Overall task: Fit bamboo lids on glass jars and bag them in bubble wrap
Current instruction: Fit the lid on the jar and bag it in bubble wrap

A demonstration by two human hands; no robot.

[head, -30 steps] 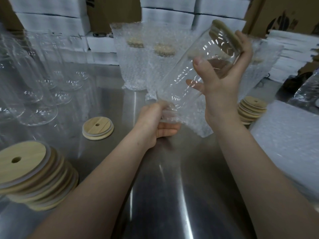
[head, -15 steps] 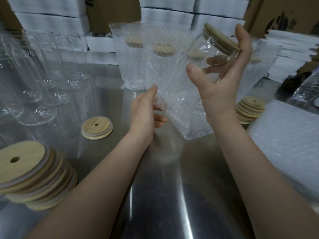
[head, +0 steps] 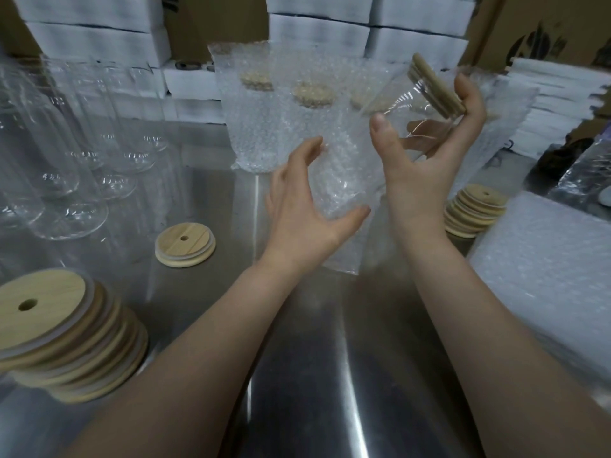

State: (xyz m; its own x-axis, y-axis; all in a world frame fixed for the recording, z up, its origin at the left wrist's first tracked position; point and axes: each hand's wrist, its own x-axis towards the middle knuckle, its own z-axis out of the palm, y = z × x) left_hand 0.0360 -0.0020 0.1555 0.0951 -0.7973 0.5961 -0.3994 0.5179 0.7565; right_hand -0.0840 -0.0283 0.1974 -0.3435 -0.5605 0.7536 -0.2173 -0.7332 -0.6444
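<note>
Up in my right hand (head: 426, 166) is the jar (head: 406, 104), tipped over with its bamboo lid (head: 433, 84) already on and pointing away past my fingertips. My thumb's on the near side of the glass and my fingers are curled round the back (you can see them through it), so that hand has a proper grip. The jar's bottom end is down inside the bubble wrap bag (head: 344, 180), which hangs below and to the left of that hand, over the counter (head: 330, 358). My left hand (head: 304, 206) is spread wide and relaxed, cupped at the bag's left side with the thumb low. I honestly can't tell if it's touching the plastic or just beside it.

Handling-wise, the glass is smooth, rigid and breakable, and I'd guess slippery. So I'd hold the body, not the lid, since a push-fit lid might pop off. The bag is floppy and won't keep its own mouth open, so I'd take it by the top edge and draw it up over the jar. Bagged jars (head: 264, 117) stand just beyond my hands.
</note>
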